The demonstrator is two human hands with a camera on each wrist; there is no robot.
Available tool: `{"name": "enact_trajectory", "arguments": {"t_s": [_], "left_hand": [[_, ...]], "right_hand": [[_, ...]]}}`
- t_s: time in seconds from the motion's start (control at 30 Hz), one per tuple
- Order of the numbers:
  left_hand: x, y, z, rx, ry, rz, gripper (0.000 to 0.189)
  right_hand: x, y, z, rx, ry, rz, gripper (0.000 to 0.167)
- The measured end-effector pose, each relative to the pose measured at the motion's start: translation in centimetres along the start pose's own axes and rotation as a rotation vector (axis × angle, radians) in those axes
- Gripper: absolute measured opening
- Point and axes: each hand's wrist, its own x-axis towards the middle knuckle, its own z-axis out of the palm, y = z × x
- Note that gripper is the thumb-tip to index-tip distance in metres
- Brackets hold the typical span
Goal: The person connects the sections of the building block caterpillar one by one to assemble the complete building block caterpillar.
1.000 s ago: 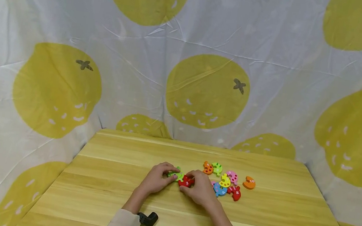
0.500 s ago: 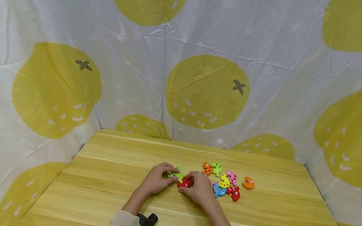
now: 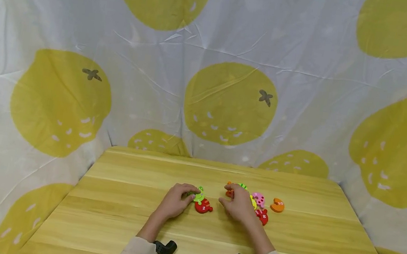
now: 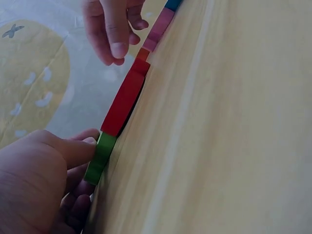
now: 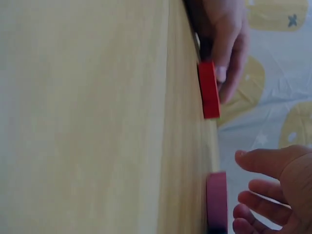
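Right hand [image 3: 238, 203], fingers parted, has quit the red piece [image 3: 202, 207], just right of my left hand [image 3: 173, 200] pinching the green piece [image 3: 199, 196]

The right hand [image 3: 239, 203] has released the red piece [image 3: 203, 206] marked 2 and moved rightward, to just right of center in the lower half of the head view. Its thumb and fingers are now apart. The red piece is now uncovered at lower center. In that view, the hand now partly covers the spotted orange piece [image 3: 230, 194] and yellow piece [image 3: 253, 202].
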Motion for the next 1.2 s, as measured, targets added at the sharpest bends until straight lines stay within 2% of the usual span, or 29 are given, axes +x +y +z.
{"name": "enact_trajectory", "arguments": {"t_s": [0.13,0.3,0.5,0.73,0.9,1.2], "left_hand": [[0.0,0.0,0.2,0.020,-0.014,-0.020,0.031],[-0.1,0.1,0.4,0.064,-0.021,-0.035,0.046],[0.0,0.3,0.5,0.061,0.015,-0.026,0.042],[-0.1,0.3,1.1,0.138,0.054,-0.030,0.049],[0.1,0.2,1.3,0.127,0.057,-0.042,0.049],[0.0,0.2,0.8,0.092,0.035,-0.072,0.052]], "right_hand": [[0.7,1.1,-0.7,-0.066,0.004,0.010,0.051],[0.9,1.6,-1.0,-0.099,-0.070,0.025,0.057],[1.0,1.3,-1.0,-0.094,-0.086,0.043,0.048],[1.4,1.6,-0.6,-0.114,-0.062,0.073,0.040],[1.5,1.7,-0.6,-0.098,-0.051,0.080,0.039],[0.6,0.9,-1.5,-0.013,-0.059,0.085,0.045]]}}
